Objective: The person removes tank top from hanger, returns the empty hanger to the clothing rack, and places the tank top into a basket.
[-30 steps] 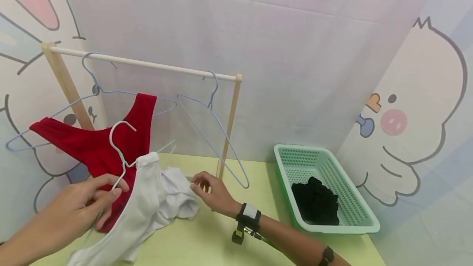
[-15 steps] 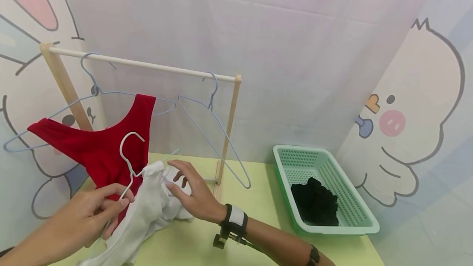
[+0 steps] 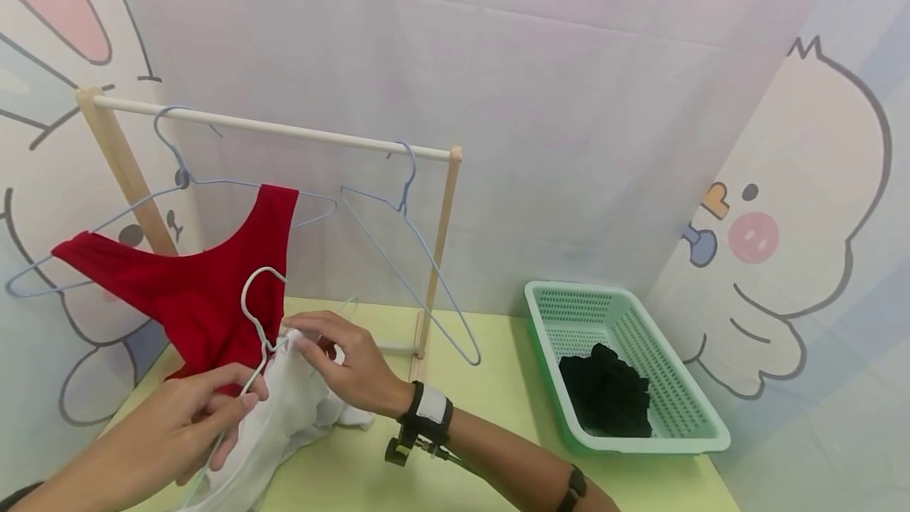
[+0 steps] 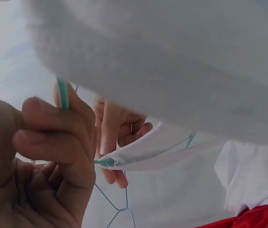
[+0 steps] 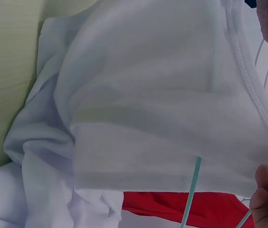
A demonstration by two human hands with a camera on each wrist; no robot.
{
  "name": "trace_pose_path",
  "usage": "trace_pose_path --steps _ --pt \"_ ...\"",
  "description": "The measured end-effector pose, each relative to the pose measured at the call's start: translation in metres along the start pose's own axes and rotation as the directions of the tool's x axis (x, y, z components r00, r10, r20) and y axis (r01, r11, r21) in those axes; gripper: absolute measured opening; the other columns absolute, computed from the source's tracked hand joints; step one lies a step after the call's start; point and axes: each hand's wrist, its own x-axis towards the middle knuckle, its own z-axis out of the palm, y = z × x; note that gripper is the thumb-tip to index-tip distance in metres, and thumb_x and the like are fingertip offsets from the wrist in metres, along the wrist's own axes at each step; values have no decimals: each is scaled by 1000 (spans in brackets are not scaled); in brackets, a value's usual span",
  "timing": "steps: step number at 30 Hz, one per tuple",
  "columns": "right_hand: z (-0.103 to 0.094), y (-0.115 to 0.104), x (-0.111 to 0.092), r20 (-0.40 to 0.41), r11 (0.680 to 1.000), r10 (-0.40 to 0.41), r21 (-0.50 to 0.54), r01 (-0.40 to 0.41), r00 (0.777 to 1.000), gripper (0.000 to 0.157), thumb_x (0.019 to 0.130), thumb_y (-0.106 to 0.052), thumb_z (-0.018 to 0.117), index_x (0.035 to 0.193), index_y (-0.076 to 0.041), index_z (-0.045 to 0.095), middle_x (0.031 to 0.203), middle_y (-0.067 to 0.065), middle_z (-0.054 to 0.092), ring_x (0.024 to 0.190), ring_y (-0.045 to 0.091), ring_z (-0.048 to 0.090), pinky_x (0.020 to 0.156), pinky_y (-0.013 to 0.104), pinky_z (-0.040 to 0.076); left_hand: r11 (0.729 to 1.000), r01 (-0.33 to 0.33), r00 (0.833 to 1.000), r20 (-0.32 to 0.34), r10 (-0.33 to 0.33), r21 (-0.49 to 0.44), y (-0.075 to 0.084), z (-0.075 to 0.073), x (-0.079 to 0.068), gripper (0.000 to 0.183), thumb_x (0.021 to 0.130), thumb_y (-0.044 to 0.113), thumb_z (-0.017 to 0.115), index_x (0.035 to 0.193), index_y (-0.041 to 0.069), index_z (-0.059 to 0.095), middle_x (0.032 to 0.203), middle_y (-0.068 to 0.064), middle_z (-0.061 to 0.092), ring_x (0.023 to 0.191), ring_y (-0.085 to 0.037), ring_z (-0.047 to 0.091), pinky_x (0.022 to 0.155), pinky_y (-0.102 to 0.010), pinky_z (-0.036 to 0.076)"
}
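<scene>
My left hand (image 3: 195, 417) grips the wire of a mint-green hanger (image 3: 246, 308), its hook pointing up. A white garment (image 3: 273, 417) hangs from this hanger, with its lower part bunched on the table. My right hand (image 3: 359, 366) pinches the garment's strap close to the hanger's neck. In the left wrist view, the strap lies around the hanger's arm at the right hand's fingers (image 4: 109, 130). The right wrist view shows hanger wire (image 5: 192, 190) emerging below the white cloth's hem (image 5: 138, 183). Behind the hands, a red top (image 3: 220, 283) hangs on a blue hanger (image 3: 142, 200).
A small rack with a white rod (image 3: 306, 133) and wooden posts (image 3: 442, 247) stands behind the hands. On it hangs another blue hanger (image 3: 434, 259) without clothing. To the right, a green basket (image 3: 654, 442) holds black cloth (image 3: 607, 393) on the yellow table (image 3: 490, 393).
My right hand has moved left from beside the white garment to its strap and now pinches it. My left hand and the mint-green hanger have shifted right, with the hook lower in view.
</scene>
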Motion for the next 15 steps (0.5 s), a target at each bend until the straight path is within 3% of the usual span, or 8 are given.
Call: trace_pose_path --steps 5,15 --pt "-1 1 1 2 999 3 47 -3 1000 25 103 -12 51 125 -8 63 119 3 64 86 1 51 71 13 48 1000 -5 1000 20 5 -8 -1 1 3 21 105 27 45 110 8 53 60 6 55 41 -10 46 43 -27 43" --pt "1 5 -2 38 992 10 125 -15 999 27 103 -15 50 128 -7 60 123 6 60 100 -1 56 79 18 54 999 -39 999 23 38 15 -6 4 2 17 106 24 45 104 9 52 60 10 55 40 -7 45 42 -26 42"
